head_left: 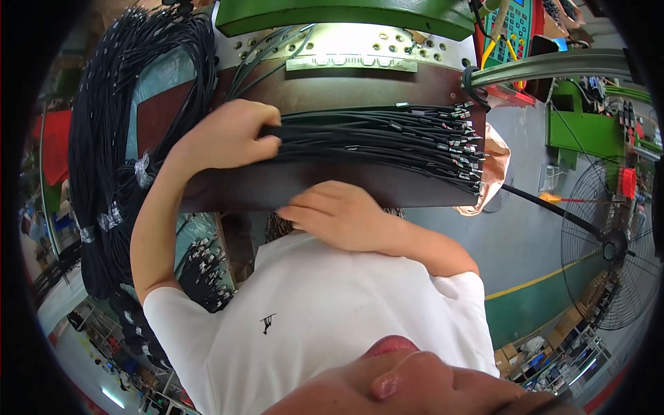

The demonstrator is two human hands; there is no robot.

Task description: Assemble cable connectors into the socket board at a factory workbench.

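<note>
- Where the brown bench top point(332, 93) spreads out below the green machine, a bundle of black cables point(373, 138) lies flat across it, its metal plug ends fanned toward the right edge of the bench top
- left hand point(225, 135) closed in a fist around the left end of the bundle, fingers wrapped over the cables
- right hand point(339, 214) resting palm down on the near edge of the bench top, just below the bundle, fingers together and holding nothing
- green machine point(346, 15) above the far edge of the bench top; a lit metal plate point(353, 62) just beneath it
- hanging black cables point(117, 124) left of the bench top
- standing fan point(612, 242) well to the right of the bench top
</note>
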